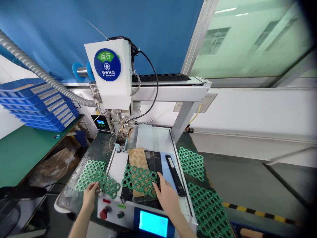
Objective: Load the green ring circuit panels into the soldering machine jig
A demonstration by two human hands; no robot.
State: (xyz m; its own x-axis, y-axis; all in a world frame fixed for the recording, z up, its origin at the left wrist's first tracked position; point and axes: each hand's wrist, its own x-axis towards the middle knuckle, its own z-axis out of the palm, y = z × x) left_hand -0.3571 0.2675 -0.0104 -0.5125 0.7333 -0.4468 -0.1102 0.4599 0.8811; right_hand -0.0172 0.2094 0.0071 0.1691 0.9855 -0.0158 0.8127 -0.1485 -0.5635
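Observation:
My left hand [89,195] pinches the near edge of a green lattice panel of ring-shaped circuit boards [95,177] that lies at the left of the machine bed. My right hand [166,195] rests with fingers spread on the right edge of a second green panel [139,179], which sits on the dark fixture [153,162] over a brown board [137,156]. The white soldering head [112,74] hangs above and behind the fixture.
Two more green panels [191,163] [210,210] lie on the right of the bench. The front panel has a red stop button [104,213], a green button [120,215] and a lit blue screen [153,223]. Blue trays [42,102] are stacked at left on a green table.

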